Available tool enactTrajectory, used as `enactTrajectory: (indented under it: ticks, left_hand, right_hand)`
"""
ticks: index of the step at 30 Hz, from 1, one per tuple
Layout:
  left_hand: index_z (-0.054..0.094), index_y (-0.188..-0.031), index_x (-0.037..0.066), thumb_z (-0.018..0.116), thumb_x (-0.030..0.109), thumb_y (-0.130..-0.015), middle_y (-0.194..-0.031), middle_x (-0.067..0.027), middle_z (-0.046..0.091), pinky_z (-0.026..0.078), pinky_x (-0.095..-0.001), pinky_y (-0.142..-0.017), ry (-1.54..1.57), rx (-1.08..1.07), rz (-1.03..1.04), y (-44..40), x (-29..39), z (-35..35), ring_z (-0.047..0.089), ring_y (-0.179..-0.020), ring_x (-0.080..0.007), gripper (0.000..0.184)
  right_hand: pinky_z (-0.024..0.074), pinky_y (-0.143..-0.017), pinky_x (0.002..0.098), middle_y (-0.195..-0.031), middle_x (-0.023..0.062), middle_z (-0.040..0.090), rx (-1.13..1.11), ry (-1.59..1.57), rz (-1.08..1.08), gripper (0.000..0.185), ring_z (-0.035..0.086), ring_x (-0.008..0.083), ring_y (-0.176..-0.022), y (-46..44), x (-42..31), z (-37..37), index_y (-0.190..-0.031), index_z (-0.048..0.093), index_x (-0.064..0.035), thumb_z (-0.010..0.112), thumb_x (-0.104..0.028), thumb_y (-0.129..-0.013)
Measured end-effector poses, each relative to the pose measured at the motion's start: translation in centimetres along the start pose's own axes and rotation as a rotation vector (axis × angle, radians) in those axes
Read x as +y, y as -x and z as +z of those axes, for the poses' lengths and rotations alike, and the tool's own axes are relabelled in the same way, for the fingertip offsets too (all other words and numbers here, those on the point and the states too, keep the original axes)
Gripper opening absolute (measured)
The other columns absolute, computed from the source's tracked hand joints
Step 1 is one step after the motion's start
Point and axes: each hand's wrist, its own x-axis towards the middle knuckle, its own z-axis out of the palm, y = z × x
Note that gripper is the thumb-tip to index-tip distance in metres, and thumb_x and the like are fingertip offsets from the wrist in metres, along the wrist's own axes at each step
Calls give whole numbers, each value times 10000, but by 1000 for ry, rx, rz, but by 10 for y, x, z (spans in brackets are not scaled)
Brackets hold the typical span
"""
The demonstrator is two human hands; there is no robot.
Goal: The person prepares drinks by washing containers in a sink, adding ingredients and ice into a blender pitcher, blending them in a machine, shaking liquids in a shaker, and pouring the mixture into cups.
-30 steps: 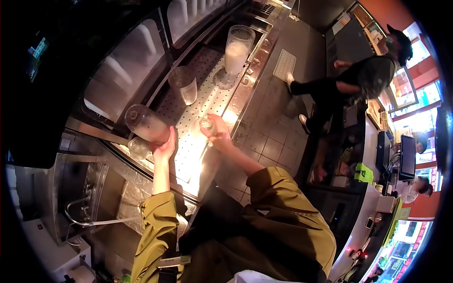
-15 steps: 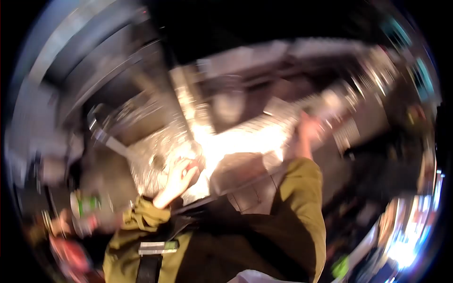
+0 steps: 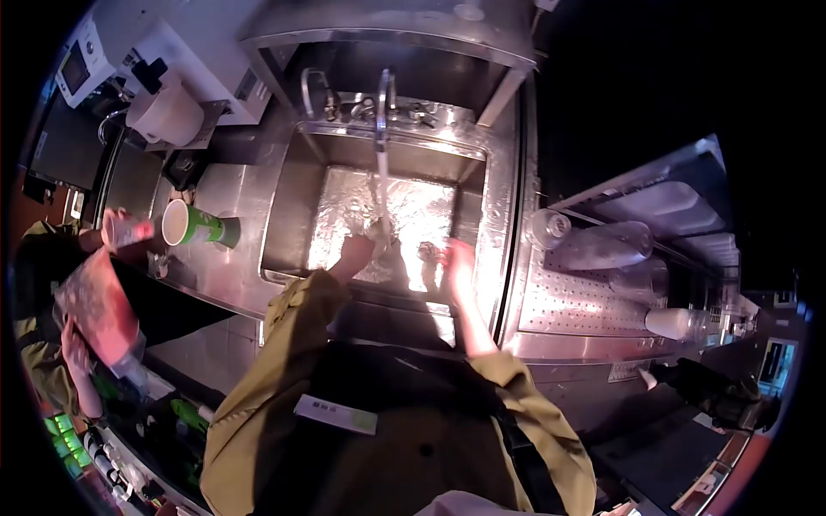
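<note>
Water runs from the faucet (image 3: 383,112) into a steel sink (image 3: 288,181) in front of me. My left hand (image 3: 354,255) is over the basin beside the falling water, its fingers in shadow and partly hidden. My right hand (image 3: 459,265) is over the basin's right side, with glare washing out its fingertips. A small dark shape (image 3: 428,250) lies just left of them; whether it is held is unclear.
Clear pitchers (image 3: 611,245) and a white-filled one (image 3: 668,323) stand on the perforated tray (image 3: 559,311) at right. A green-and-white cup (image 3: 191,224) is on the left counter. A co-worker's hands (image 3: 77,348) hold a reddish bag and clear cup at far left.
The view has turned from the perforated tray to the sink. Both my hands are now over the basin; the pitcher that was at my left hand is away from it, on the tray.
</note>
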Motion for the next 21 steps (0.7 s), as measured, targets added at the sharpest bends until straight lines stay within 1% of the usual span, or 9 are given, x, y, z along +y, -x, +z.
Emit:
enactTrajectory:
  ticks: [3,7,9,10,12,14,17,19,21]
  left_hand:
    - [621,-765,113,471,193,-789,-802,-103,604,479,-384,-619,121,-35,19,33,-6,-35,602,-751,-250,171]
    - [626,-713,104,477,166,-750,-763,-110,607,477,-383,-606,112,163,39,30,-11,-36,603,-707,-257,165]
    - [626,-678,96,484,154,-735,-690,-117,599,473,-378,-574,164,-3,145,14,-7,-25,603,-657,-262,163]
    - [624,-662,94,497,152,-719,-649,-114,592,469,-379,-549,551,198,80,6,-1,-7,599,-620,-268,151]
    - [630,-664,79,494,143,-721,-669,-108,607,482,-358,-556,178,73,239,-9,13,-5,610,-631,-263,161]
    - [633,-708,64,496,135,-729,-697,-114,616,490,-349,-573,252,-67,213,-7,31,-20,617,-661,-261,156]
    - [612,-846,51,516,152,-746,-752,-127,620,487,-360,-594,888,-90,318,-14,27,45,618,-700,-260,171]
    - [608,-862,85,587,158,-666,-686,-111,589,483,-355,-566,530,53,243,-7,30,-7,587,-632,-258,210]
    - [583,-892,93,586,187,-705,-643,-51,529,492,-392,-570,1072,2,135,2,27,-38,535,-583,-212,209]
  right_hand:
    - [455,-616,286,-842,95,561,-164,-443,808,348,549,188,-710,-57,70,87,-992,522,-16,320,-271,-867]
    - [472,-540,333,-819,144,609,68,-974,1024,382,574,206,-642,-70,105,125,-984,531,-18,264,-258,-853]
    - [468,-559,353,-835,158,596,49,-249,731,403,563,260,-666,-82,74,124,-963,537,-4,341,-333,-836]
    - [466,-568,363,-842,165,590,55,112,581,425,557,287,-678,-88,55,119,-953,540,3,380,-370,-827]
    - [462,-586,384,-858,180,577,84,825,284,486,547,340,-702,-103,17,106,-933,546,16,457,-445,-810]
    - [419,-755,401,-1008,229,533,249,700,-519,588,509,348,-971,-108,-67,127,-970,520,67,565,-471,-737]
    - [359,-895,448,-1157,262,445,401,916,-846,607,442,399,-1056,-176,-87,153,-1083,447,81,571,-407,-744]
    - [417,-805,455,-983,276,537,176,847,-518,546,521,403,-921,-176,-129,155,-980,462,89,567,-395,-751]
    - [458,-693,440,-837,227,585,173,760,-305,523,567,383,-769,-169,-136,153,-974,455,48,569,-407,-744]
